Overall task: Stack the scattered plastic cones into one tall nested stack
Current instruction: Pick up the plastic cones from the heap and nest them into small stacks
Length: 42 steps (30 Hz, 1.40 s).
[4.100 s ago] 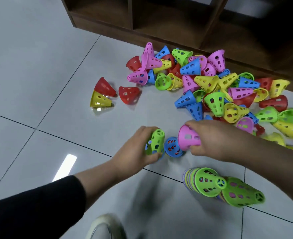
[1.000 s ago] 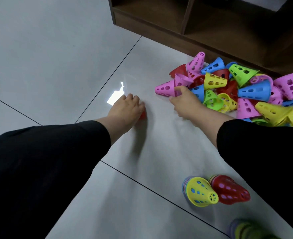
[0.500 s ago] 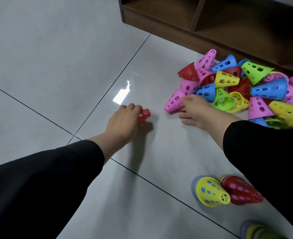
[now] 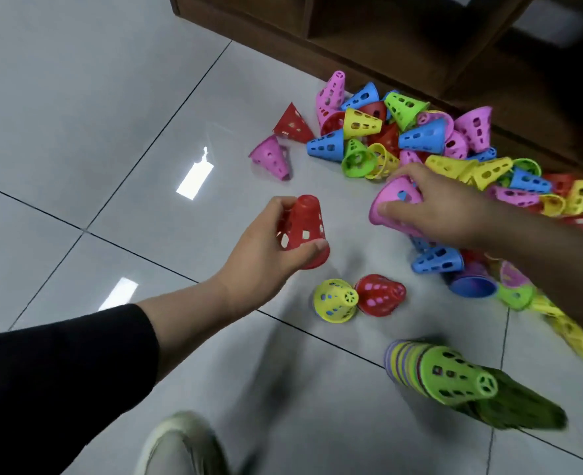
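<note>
The left hand (image 4: 266, 255) is gripping one red cone (image 4: 303, 231), fingers curled round it; the right hand (image 4: 444, 210) is pinching one pink cone (image 4: 391, 204) by its rim.

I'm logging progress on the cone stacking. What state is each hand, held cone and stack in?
Left hand: grips red cone, upright.
Right hand: holds pink cone, tilted.
Green-topped stack: nested, leaning.
Yellow-topped stack: short.
Cone pile: scattered.

Left hand (image 4: 262, 255) gripping red cone (image 4: 303, 231), right hand (image 4: 444, 210) holding pink cone (image 4: 391, 204), cone pile (image 4: 420, 142) beyond
</note>
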Each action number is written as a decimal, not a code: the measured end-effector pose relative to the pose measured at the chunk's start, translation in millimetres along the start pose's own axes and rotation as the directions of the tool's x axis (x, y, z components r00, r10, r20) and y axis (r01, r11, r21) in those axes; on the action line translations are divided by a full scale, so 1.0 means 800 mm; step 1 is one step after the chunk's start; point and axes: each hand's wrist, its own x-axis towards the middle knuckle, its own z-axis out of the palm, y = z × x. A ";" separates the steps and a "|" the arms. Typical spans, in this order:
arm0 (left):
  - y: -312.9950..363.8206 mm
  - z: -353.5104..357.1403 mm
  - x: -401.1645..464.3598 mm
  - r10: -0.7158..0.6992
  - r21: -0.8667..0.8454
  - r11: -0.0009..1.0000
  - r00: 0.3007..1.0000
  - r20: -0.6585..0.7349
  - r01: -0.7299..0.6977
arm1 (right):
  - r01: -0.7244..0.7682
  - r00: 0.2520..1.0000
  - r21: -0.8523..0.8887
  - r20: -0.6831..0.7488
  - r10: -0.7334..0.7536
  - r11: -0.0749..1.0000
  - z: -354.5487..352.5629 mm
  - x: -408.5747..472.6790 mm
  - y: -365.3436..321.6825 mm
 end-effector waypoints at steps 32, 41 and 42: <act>-0.058 0.075 0.042 0.090 0.558 0.800 0.964 0.252 -0.220 | 0.084 0.996 -0.193 -0.004 -0.086 0.978 0.120 0.023 0.089; -0.055 0.000 0.187 -0.054 0.590 0.790 0.978 -0.202 0.166 | -0.154 0.956 0.380 -0.175 0.235 0.912 0.085 0.097 0.094; -0.052 -0.002 0.202 -0.065 0.612 0.771 0.978 -0.199 0.176 | -0.185 0.945 0.482 -0.153 0.290 0.856 0.087 0.109 0.099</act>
